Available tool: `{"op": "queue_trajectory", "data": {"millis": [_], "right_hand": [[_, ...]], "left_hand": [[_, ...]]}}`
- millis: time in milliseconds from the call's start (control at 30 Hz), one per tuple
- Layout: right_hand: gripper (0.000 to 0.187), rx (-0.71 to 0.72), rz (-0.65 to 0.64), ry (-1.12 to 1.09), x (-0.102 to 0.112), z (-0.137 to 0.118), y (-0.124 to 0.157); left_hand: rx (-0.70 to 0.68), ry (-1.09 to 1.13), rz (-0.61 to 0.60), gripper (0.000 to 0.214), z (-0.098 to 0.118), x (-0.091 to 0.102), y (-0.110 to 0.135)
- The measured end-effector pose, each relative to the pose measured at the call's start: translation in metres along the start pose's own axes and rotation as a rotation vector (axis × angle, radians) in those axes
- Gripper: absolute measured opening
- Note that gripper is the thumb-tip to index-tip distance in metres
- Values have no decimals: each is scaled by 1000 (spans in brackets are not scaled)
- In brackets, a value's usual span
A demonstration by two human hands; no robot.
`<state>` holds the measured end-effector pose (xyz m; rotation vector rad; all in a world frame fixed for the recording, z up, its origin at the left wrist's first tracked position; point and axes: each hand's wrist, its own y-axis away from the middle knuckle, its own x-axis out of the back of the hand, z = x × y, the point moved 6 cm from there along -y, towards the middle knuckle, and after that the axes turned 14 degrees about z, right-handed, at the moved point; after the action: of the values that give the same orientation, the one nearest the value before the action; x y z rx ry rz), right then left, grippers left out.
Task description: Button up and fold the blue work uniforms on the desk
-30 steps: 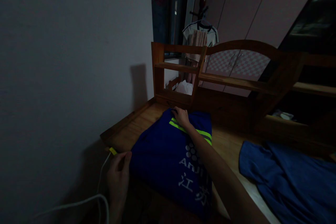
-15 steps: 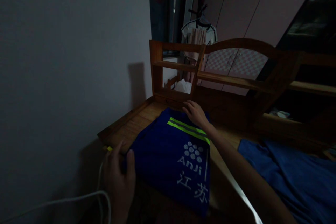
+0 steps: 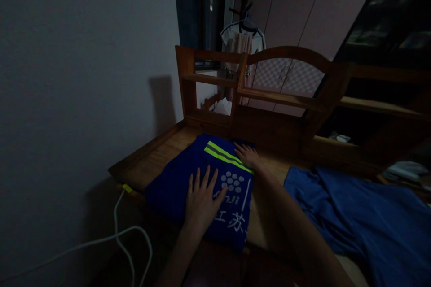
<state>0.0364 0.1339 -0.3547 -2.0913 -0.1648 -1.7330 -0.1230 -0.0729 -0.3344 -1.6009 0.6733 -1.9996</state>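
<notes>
A dark blue garment (image 3: 175, 184) lies folded on the wooden desk, with a yellow-green reflective stripe, white lettering and a cluster of white circles facing up. My left hand (image 3: 204, 197) rests flat on it with fingers spread, covering part of the lettering. At the far right part of the garment, by the end of the stripe, my right hand (image 3: 248, 155) lies palm down with its fingers stretched out. Neither hand grips anything. Some of the garment's near edge hangs at the desk's front.
A lighter blue cloth (image 3: 353, 215) covers the desk (image 3: 161, 152) on the right. Behind stands a wooden shelf unit (image 3: 208, 119). A white cable (image 3: 84, 243) loops at the left, below a yellow tag (image 3: 127, 188). The wall (image 3: 84, 76) borders the left side.
My left hand has moved right from beside the garment onto its printed front. My right hand stays near the far edge, its fingers flatter. The view has shifted slightly right.
</notes>
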Motion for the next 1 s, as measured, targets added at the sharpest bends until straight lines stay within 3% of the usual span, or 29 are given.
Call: {"op": "queue_trajectory", "data": {"millis": [200,300,367,500,600,767,900,1000], "right_hand": [[57,-9,7,-19,9,-10,9],[59,-4,5,-44,21,-27,32],[61,30,1,-88,32,-44,63],[60,254,68,-277,62,-94,151],[63,282,149,-295,74,-112,208],[84,285,261,-213,58,-113,251],[66,292,384,-156,47,-110,262],[62,296,446,-236,48,-114,267]], "left_hand": [[-36,-37,-3,70,6,15,21],[-50,-52,4,70,8,18,29],[-64,-63,5,71,7,18,32],[-112,-80,9,61,6,13,35],[-172,-66,19,53,7,11,37],[-135,-75,41,53,8,11,36],[-142,-90,44,53,12,10,36],[-157,-87,41,52,14,11,37]]}}
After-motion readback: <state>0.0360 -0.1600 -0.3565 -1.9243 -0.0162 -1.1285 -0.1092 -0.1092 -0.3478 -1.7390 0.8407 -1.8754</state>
